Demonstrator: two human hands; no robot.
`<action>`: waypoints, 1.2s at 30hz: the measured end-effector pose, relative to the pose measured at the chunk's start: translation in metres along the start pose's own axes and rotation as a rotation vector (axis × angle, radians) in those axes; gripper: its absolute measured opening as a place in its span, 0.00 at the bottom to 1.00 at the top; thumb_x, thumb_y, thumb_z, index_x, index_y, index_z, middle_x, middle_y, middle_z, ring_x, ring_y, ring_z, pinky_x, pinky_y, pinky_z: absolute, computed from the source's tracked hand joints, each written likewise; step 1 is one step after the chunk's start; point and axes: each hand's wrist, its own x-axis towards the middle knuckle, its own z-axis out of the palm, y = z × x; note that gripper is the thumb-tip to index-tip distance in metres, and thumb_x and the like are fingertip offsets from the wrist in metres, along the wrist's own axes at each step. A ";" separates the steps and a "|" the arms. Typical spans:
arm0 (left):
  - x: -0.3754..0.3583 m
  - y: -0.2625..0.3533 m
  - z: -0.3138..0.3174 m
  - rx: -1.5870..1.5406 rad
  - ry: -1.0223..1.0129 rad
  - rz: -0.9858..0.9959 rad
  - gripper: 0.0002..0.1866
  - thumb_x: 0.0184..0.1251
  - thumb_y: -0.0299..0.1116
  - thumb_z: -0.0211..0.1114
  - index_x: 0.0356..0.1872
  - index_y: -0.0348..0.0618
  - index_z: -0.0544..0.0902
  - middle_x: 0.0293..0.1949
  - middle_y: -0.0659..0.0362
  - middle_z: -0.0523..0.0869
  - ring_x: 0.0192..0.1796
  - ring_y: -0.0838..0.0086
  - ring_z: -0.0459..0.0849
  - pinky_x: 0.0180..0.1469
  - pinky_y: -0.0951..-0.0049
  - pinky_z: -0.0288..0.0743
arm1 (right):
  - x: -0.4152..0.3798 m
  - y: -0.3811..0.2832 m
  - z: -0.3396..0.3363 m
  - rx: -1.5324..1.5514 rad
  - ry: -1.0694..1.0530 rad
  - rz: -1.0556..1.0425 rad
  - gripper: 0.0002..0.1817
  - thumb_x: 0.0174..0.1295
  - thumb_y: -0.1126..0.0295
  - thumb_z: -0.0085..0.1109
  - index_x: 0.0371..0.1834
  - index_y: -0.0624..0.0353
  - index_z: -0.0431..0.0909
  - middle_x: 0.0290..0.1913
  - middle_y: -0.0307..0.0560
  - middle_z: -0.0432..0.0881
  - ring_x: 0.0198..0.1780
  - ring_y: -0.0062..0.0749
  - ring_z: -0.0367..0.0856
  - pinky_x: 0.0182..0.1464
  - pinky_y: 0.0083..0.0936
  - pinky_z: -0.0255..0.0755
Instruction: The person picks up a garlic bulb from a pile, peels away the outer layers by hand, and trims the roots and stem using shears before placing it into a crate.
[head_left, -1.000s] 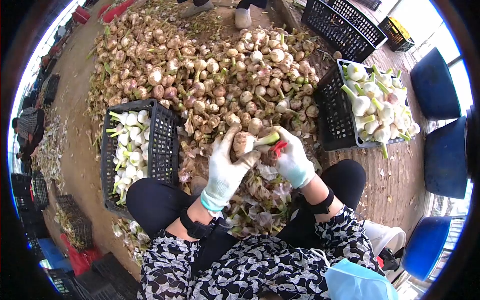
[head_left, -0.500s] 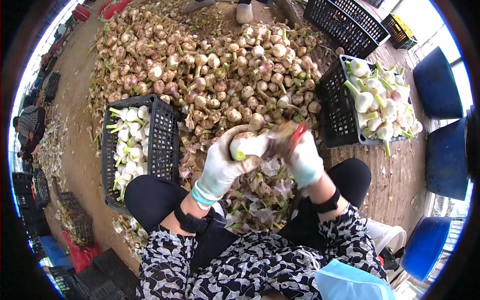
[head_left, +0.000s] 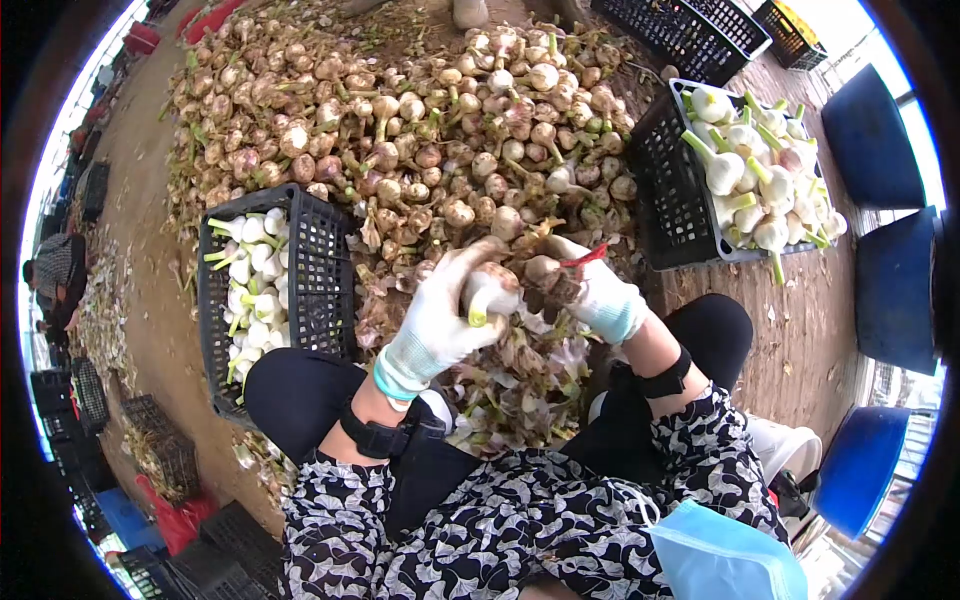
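While left hand [head_left: 440, 320] grips garlic bulb [head_left: 490, 290], stalk now downward, right hand [head_left: 600, 295] clutching red cutter [head_left: 585, 257]

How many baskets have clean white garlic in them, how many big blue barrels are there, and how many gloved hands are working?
Black crates holding white garlic: 2, the left crate and the right crate
Blue barrels: 4, at and
Gloved hands: 2, left hand and right hand
Total: 8
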 end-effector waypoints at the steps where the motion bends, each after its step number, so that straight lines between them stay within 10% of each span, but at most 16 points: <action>1: -0.001 0.003 0.007 -0.225 0.002 -0.070 0.38 0.46 0.27 0.64 0.64 0.30 0.63 0.51 0.55 0.77 0.53 0.74 0.75 0.56 0.77 0.68 | 0.004 0.006 0.014 0.182 0.033 -0.097 0.15 0.60 0.66 0.58 0.47 0.60 0.74 0.38 0.45 0.79 0.37 0.27 0.78 0.39 0.24 0.73; 6: -0.003 0.007 0.003 -0.639 -0.034 -0.160 0.37 0.47 0.24 0.59 0.64 0.32 0.63 0.46 0.57 0.78 0.48 0.78 0.76 0.50 0.81 0.70 | 0.012 0.012 -0.005 0.134 0.033 0.214 0.11 0.59 0.72 0.55 0.44 0.62 0.75 0.25 0.34 0.74 0.31 0.16 0.72 0.33 0.20 0.69; 10: -0.001 0.006 0.003 -0.233 -0.001 -0.166 0.40 0.44 0.26 0.61 0.66 0.32 0.62 0.45 0.57 0.77 0.45 0.78 0.74 0.51 0.80 0.68 | -0.003 0.005 -0.002 -0.114 0.055 -0.145 0.10 0.59 0.71 0.56 0.43 0.61 0.75 0.28 0.36 0.75 0.29 0.17 0.69 0.31 0.22 0.67; 11: 0.002 0.001 0.003 -0.091 -0.020 -0.055 0.41 0.44 0.26 0.61 0.66 0.31 0.61 0.45 0.57 0.77 0.45 0.78 0.74 0.51 0.78 0.68 | -0.006 -0.012 0.005 0.387 -0.007 -0.076 0.14 0.59 0.66 0.60 0.43 0.61 0.74 0.29 0.42 0.75 0.27 0.20 0.65 0.30 0.23 0.65; 12: 0.005 -0.004 0.005 0.051 -0.042 0.059 0.42 0.44 0.27 0.62 0.67 0.31 0.60 0.45 0.56 0.77 0.46 0.77 0.74 0.52 0.77 0.67 | 0.005 -0.003 0.012 -0.249 0.194 -0.399 0.15 0.58 0.61 0.61 0.38 0.62 0.74 0.25 0.45 0.75 0.25 0.23 0.63 0.28 0.24 0.64; 14: 0.002 -0.006 0.011 -0.122 0.003 0.058 0.41 0.45 0.27 0.62 0.66 0.30 0.60 0.45 0.55 0.78 0.45 0.75 0.76 0.52 0.76 0.67 | -0.001 0.000 0.002 -0.019 0.061 0.014 0.14 0.58 0.62 0.62 0.29 0.62 0.74 0.19 0.43 0.71 0.23 0.23 0.63 0.26 0.26 0.64; 16: -0.002 0.002 0.013 -0.695 0.063 -0.204 0.39 0.45 0.26 0.62 0.64 0.27 0.62 0.46 0.54 0.78 0.46 0.73 0.77 0.54 0.76 0.67 | -0.002 0.005 -0.004 -0.265 0.165 -0.043 0.17 0.58 0.60 0.63 0.24 0.63 0.72 0.16 0.39 0.68 0.22 0.22 0.61 0.24 0.27 0.63; 19: 0.000 -0.008 0.014 -0.444 0.170 -0.084 0.37 0.47 0.25 0.63 0.63 0.25 0.62 0.47 0.55 0.78 0.47 0.74 0.77 0.55 0.74 0.69 | 0.003 0.007 0.010 0.184 0.167 -0.025 0.14 0.58 0.64 0.62 0.26 0.64 0.72 0.16 0.46 0.69 0.21 0.27 0.64 0.25 0.28 0.64; 23: 0.000 -0.010 0.016 -0.338 0.178 -0.044 0.36 0.48 0.25 0.63 0.62 0.26 0.63 0.52 0.51 0.78 0.50 0.71 0.78 0.56 0.72 0.70 | -0.012 -0.011 0.018 -0.417 0.250 -0.246 0.09 0.49 0.74 0.59 0.32 0.65 0.74 0.28 0.62 0.77 0.32 0.52 0.80 0.34 0.35 0.72; 28: 0.000 0.007 0.014 -0.660 0.115 -0.140 0.41 0.41 0.25 0.60 0.64 0.26 0.60 0.55 0.45 0.76 0.52 0.64 0.79 0.57 0.71 0.71 | -0.006 -0.004 -0.001 -0.276 0.229 0.151 0.14 0.52 0.74 0.58 0.43 0.63 0.74 0.32 0.55 0.80 0.31 0.38 0.81 0.35 0.33 0.72; 31: 0.003 0.004 0.010 -0.649 0.034 -0.099 0.41 0.43 0.22 0.56 0.67 0.30 0.58 0.60 0.49 0.72 0.58 0.68 0.74 0.60 0.72 0.66 | -0.014 -0.007 0.003 0.851 -0.072 0.205 0.26 0.61 0.71 0.57 0.62 0.62 0.61 0.47 0.46 0.78 0.39 0.27 0.80 0.40 0.23 0.76; 34: 0.003 0.004 0.019 -0.543 -0.003 0.023 0.38 0.53 0.24 0.59 0.68 0.35 0.57 0.65 0.54 0.67 0.63 0.71 0.68 0.64 0.73 0.60 | 0.006 0.009 0.023 0.626 0.110 -0.190 0.23 0.63 0.70 0.57 0.59 0.62 0.63 0.44 0.47 0.78 0.42 0.25 0.79 0.43 0.20 0.77; 35: 0.006 0.004 0.026 -0.704 0.183 0.001 0.36 0.57 0.28 0.60 0.68 0.36 0.58 0.64 0.55 0.67 0.61 0.73 0.69 0.62 0.74 0.63 | 0.007 0.008 0.032 0.702 0.205 -0.075 0.21 0.59 0.70 0.62 0.54 0.60 0.67 0.44 0.48 0.78 0.42 0.24 0.79 0.41 0.22 0.76; 36: 0.008 0.004 0.031 -0.861 0.375 -0.021 0.34 0.61 0.32 0.62 0.67 0.37 0.59 0.63 0.56 0.68 0.60 0.74 0.71 0.60 0.75 0.65 | -0.006 -0.026 0.030 0.157 0.224 0.075 0.17 0.54 0.72 0.64 0.46 0.60 0.72 0.42 0.50 0.79 0.39 0.31 0.80 0.40 0.27 0.75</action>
